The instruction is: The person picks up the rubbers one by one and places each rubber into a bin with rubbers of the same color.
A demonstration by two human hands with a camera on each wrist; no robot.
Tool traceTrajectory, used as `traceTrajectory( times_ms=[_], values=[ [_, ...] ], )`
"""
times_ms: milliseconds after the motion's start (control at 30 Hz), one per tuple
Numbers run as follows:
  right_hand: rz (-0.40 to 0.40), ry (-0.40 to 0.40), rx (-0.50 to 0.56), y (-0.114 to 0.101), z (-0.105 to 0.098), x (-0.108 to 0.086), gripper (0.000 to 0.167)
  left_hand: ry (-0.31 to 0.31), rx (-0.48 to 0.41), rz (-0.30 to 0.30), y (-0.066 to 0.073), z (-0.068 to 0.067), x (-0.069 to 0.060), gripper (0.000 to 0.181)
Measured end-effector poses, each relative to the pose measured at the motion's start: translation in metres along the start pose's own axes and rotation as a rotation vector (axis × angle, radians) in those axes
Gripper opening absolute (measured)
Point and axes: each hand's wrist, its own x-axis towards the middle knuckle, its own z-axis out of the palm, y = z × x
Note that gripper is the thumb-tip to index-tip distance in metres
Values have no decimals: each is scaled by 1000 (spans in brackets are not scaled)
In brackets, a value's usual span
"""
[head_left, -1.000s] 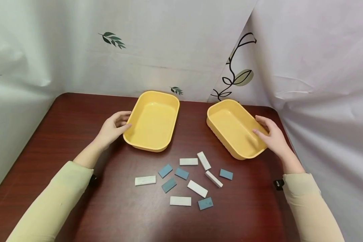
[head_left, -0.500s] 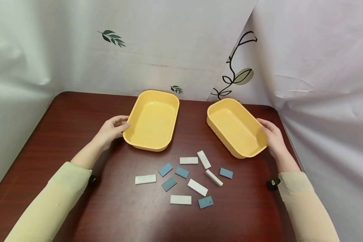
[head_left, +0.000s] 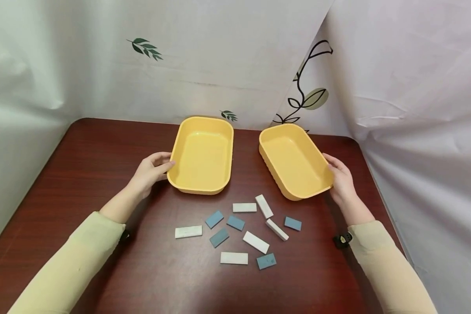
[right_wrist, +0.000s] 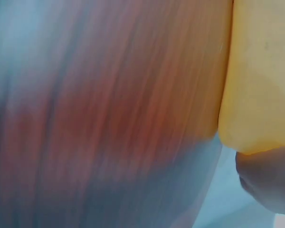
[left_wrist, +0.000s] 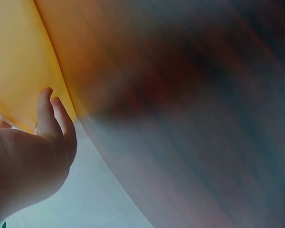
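Two yellow trays stand on the dark red table. At the left tray, my left hand holds the left rim, its thumb at the edge and its fingers against the outer side. My right hand grips the slanted right tray by its right side, thumb at the rim; the right wrist view shows part of that hand against the yellow wall. Nothing lies inside either tray.
In front of the trays lie several white blocks and several blue-grey blocks, scattered on the table. A white curtain with leaf prints hangs behind the table's back edge, and more of it at both sides.
The left tray has shifted slightly right with my left hand. The right tray has moved left with my right hand, whose thumb went from inside the tray to its rim. The blocks stay put.
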Motion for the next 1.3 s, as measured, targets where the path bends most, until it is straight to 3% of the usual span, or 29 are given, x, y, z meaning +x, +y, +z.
traceTrajectory(
  times_ms=[167,333,567,700,900,1300],
  values=[
    [65,-49,77,0,13,-3,34,5,-15,-10,0,5,0,51],
    [120,-118,79,2,21,-6,35,1,-1,-22,1,8,1,56],
    [132,-173,64,7,32,-10,31,-11,4,-40,0,11,6,58],
    [135,-206,65,8,38,-10,42,-11,7,-42,0,14,11,58],
    [147,-210,48,9,51,-10,56,-9,20,-40,4,19,14,58],
    [139,-204,27,15,68,-10,55,-13,26,-49,5,16,17,62]
  ],
)
